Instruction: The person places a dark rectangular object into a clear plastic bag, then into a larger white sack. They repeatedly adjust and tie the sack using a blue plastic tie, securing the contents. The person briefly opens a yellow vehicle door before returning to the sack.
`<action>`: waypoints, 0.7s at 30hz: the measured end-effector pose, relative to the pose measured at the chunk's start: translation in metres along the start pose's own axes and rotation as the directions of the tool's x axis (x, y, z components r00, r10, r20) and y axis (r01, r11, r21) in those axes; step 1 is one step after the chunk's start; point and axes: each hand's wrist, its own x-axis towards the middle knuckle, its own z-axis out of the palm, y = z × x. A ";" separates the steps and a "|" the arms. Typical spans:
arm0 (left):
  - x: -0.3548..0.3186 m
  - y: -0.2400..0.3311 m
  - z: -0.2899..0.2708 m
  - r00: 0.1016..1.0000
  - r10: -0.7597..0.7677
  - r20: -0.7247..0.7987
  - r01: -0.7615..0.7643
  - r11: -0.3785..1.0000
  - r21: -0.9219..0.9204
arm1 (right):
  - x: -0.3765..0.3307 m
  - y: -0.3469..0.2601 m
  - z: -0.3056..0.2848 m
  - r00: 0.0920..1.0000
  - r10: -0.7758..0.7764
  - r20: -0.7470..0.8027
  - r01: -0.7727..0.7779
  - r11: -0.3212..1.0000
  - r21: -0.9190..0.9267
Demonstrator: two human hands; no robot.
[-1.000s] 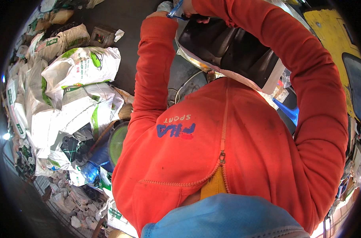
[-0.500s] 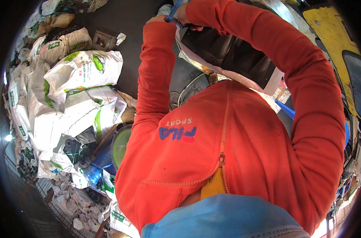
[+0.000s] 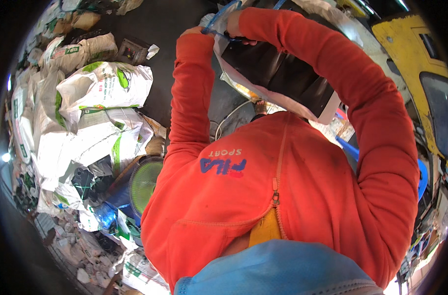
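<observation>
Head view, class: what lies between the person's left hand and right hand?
In the head view, a blue strip slants between the left hand and the right hand; how firmly either holds it cannot be told.

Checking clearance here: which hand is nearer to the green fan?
Left: the left hand is above and right of the green fan in the picture; the right hand is farther right, by the dark-lined sack.
</observation>
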 end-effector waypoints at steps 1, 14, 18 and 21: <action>-0.005 0.004 -0.004 0.999 0.016 -0.033 -0.016 1.000 0.001 | -0.008 0.008 -0.010 0.989 -0.150 0.008 0.150 0.974 -0.168; -0.132 0.148 -0.057 0.999 0.039 0.013 -0.025 0.826 -0.563 | -0.225 0.344 -0.078 0.672 0.064 -0.738 0.663 0.393 0.637; -0.159 0.201 -0.027 0.995 0.049 0.084 0.021 0.735 -0.678 | -0.219 0.498 -0.021 0.676 0.562 -0.476 0.437 0.214 0.874; -0.170 0.238 -0.002 0.985 0.163 0.060 -0.091 0.778 -0.622 | -0.201 0.578 0.036 0.692 0.561 -0.455 0.480 0.114 0.870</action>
